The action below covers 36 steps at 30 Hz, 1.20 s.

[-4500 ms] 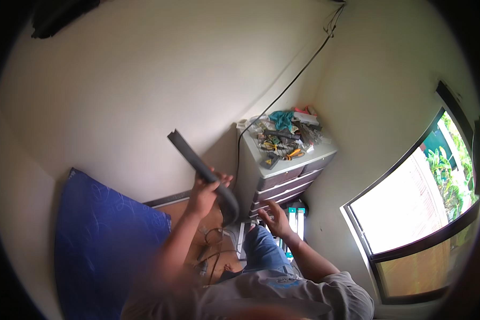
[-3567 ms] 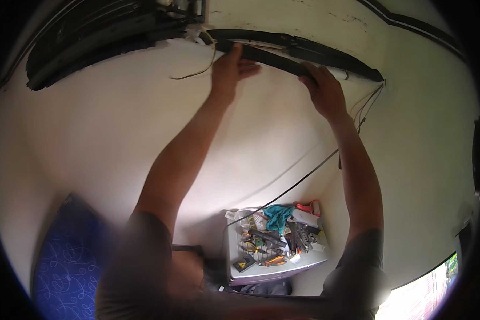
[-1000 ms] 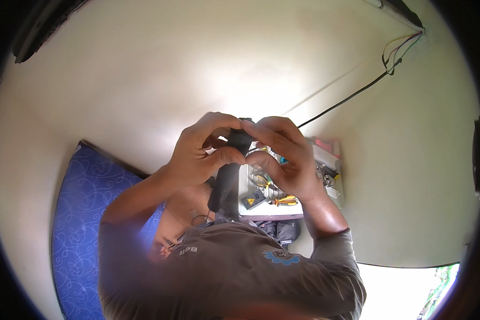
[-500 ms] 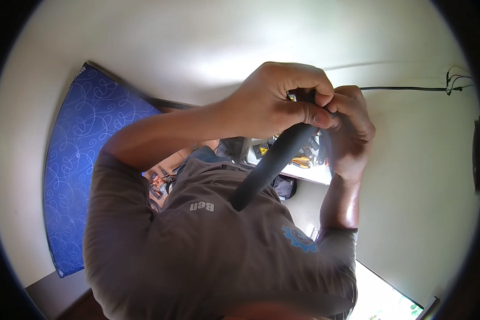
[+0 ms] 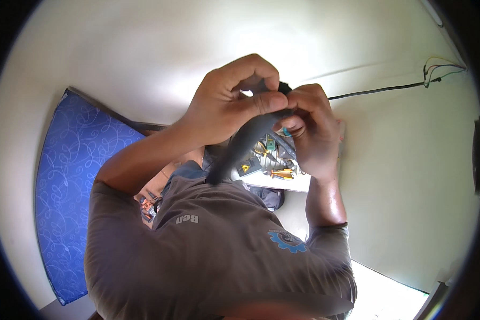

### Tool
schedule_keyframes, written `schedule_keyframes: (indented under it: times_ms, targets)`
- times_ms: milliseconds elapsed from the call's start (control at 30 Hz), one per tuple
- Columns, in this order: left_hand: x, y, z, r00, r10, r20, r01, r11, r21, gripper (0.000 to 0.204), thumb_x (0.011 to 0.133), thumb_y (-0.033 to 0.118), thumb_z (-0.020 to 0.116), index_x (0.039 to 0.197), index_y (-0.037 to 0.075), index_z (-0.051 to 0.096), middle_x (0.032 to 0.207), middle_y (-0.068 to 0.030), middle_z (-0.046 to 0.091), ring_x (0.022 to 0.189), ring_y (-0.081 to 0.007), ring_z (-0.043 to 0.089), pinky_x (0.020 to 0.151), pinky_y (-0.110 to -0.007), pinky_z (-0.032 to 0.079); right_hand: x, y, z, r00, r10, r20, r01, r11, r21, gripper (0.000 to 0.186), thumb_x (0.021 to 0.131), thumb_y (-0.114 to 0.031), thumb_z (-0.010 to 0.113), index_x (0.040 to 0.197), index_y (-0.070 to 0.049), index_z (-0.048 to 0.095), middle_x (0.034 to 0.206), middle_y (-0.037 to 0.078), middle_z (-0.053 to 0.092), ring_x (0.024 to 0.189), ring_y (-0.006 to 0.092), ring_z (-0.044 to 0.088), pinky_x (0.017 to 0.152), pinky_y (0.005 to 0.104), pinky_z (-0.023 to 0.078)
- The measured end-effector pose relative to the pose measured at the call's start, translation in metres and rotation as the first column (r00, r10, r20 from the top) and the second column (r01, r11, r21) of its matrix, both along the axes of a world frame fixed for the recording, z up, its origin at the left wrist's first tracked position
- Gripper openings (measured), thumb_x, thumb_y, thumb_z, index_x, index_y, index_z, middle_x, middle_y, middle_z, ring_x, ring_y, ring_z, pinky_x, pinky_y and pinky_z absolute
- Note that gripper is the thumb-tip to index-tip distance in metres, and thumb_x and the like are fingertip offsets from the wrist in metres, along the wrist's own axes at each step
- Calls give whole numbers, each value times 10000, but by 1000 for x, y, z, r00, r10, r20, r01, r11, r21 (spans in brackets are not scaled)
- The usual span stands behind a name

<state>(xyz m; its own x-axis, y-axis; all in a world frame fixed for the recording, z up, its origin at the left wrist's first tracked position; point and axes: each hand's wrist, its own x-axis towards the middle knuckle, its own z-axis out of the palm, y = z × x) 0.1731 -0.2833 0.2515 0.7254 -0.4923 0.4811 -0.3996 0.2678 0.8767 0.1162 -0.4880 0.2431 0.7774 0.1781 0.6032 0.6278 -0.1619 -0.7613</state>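
Note:
A thick, matte black tube (image 5: pixel 240 141) hangs from both hands, its loose end slanting down toward my chest. My left hand (image 5: pixel 221 104) pinches the upper end between thumb and curled fingers. Close against it, the bent fingers of my right hand (image 5: pixel 316 130) grip the same black end. The fingers hide exactly how that end is shaped. Behind the right hand, a thin black cable (image 5: pixel 378 92) runs along the wall to several loose coloured wires (image 5: pixel 437 72). Whether the cable joins the tube cannot be seen.
Below the hands is a white table (image 5: pixel 298 184) bearing yellow-handled pliers (image 5: pixel 282 174), a dark box with a yellow triangle (image 5: pixel 245 167) and other tools. A dark bag (image 5: pixel 269 197) lies beneath. At left stands a blue patterned panel (image 5: pixel 80 186); orange-and-black items (image 5: pixel 149 209) lie on the floor.
Both hands and the tube have shifted left in the view, and the tools on the table show more. The view itself has turned a little. Both hands keep their grip.

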Motion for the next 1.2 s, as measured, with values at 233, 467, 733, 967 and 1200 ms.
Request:
schedule_keyframes:
  times_ms: [233,467,733,967,1200]
  targets:
    - [13,0,-5,993,114,6,-114,993,-32,249,961,95,826,1150,40,673,978,-14,678,882,-79,652,761,-244,520,13,20,-1,969,-48,-243,45,999,-18,407,849,48,849,1227,-21,713,1070,94,650,928,178,702,745,305,620]
    - [31,0,-9,976,194,-100,-209,965,-159,165,1062,143,712,1188,46,666,903,-14,725,793,-61,649,709,-237,507,39,36,4,986,11,-166,-5,999,40,363,839,117,815,1165,-19,731,1101,95,633,998,179,724,790,324,629]
    - [93,12,27,978,180,106,-166,978,-128,146,1074,140,687,1202,72,671,786,27,618,699,-43,549,633,-238,444,65,69,27,985,-164,-52,165,986,17,340,828,30,881,1126,-12,724,1097,100,585,943,192,758,807,323,657]
    - [139,15,61,974,91,209,-71,992,-100,175,1095,183,676,1219,60,660,905,-15,692,828,-76,648,722,-236,502,80,87,47,920,-391,-35,387,917,-95,367,788,93,872,1112,36,708,1204,105,545,1024,229,726,849,327,646]
    - [156,-5,73,998,-38,53,48,982,-184,226,1093,237,672,1202,44,627,880,-28,704,825,-122,682,724,-286,546,93,81,52,831,-526,182,549,828,-114,285,804,84,857,1052,14,734,1190,115,565,942,228,750,808,334,640]
